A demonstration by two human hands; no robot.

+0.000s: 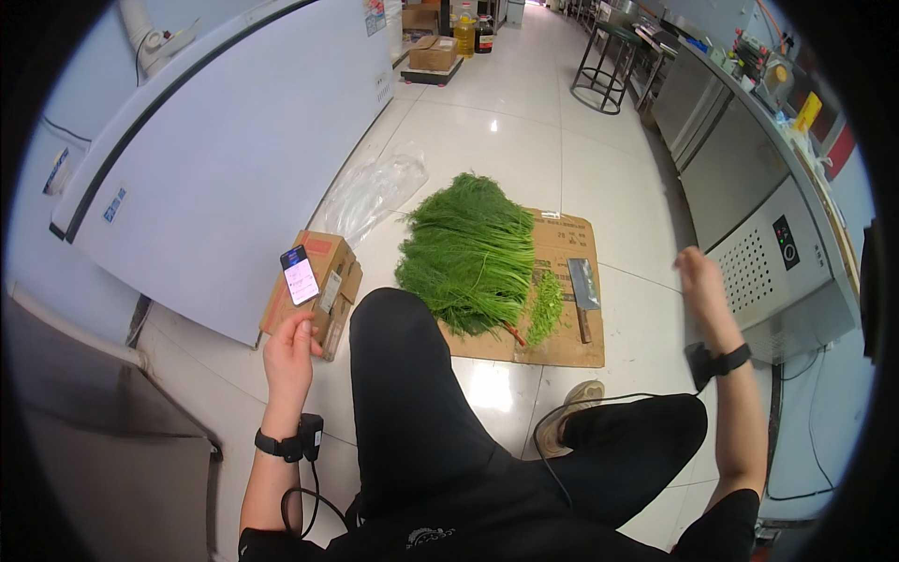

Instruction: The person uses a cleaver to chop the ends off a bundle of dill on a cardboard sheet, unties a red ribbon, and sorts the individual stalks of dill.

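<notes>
My left hand is just in front of a cardboard box, its fingers loosely bent and nothing visible in them. On that box rests a lit smartphone. My right hand, slightly blurred, is raised beside the steel cabinet; its fingers are curled and their inner side is hidden. Between my hands, a flattened cardboard sheet lies on the floor. It bears a large heap of feathery dill or fennel greens, stems to the right. Cut stem pieces lie beside them, then a cleaver with its handle towards me.
A white chest freezer lines the left side, with a clear plastic bag near its base. At right runs a stainless steel cabinet. A stool and a boxed platform scale stand farther back. Cables trail from both wrists.
</notes>
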